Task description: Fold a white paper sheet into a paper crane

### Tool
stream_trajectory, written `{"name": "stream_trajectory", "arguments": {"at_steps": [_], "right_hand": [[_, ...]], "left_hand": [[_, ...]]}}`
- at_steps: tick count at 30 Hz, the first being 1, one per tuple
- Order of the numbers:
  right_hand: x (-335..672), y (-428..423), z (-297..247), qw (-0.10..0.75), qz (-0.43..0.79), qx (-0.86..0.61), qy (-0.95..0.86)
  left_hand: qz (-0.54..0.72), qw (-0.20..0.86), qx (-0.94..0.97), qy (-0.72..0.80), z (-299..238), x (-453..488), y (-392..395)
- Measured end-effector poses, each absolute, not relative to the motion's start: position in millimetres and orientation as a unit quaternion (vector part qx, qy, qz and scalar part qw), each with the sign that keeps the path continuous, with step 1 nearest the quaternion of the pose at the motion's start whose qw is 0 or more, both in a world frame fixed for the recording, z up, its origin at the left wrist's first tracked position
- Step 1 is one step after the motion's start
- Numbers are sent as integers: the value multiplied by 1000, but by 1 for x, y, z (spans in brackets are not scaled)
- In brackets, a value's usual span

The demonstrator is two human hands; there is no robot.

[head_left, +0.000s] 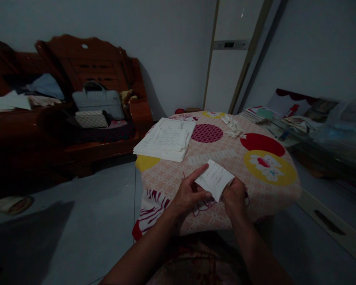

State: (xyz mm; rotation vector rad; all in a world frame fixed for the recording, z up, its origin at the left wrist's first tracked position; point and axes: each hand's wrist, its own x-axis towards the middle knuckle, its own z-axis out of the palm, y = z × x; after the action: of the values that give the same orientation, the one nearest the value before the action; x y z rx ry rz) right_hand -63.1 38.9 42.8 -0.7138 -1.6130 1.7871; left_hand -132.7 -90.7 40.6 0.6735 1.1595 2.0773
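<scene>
Small white paper (pixel 215 180) in the fingers (pixel 198 173)

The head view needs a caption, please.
Left hand and right hand holding a written-on paper above a patterned tablecloth.

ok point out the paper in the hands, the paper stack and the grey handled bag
Held paper (pixel 215 178): head view, middle of its written face.
Paper stack (pixel 167 139): head view, its top sheet.
Grey handled bag (pixel 98 101): head view, front panel.

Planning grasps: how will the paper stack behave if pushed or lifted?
The paper stack would probably shear: uneven edges, no binding visible. Smaller sheets on top would likely slip first. Being thin paper, it may sag if lifted by one corner.
</scene>
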Motion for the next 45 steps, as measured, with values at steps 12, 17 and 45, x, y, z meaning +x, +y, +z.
{"name": "stream_trajectory", "arguments": {"at_steps": [12, 17, 45], "right_hand": [[-63, 42, 34, 305, 662, -259, -634], [-64, 46, 26, 321, 661, -261, -626], [-50, 54, 33, 147, 693, -208, -675]], "left_hand": [[769, 272, 249, 522, 38, -136, -89], [760, 234, 282, 537, 40, -136, -86], [515, -27, 433, 739, 55, -149, -94]]}}
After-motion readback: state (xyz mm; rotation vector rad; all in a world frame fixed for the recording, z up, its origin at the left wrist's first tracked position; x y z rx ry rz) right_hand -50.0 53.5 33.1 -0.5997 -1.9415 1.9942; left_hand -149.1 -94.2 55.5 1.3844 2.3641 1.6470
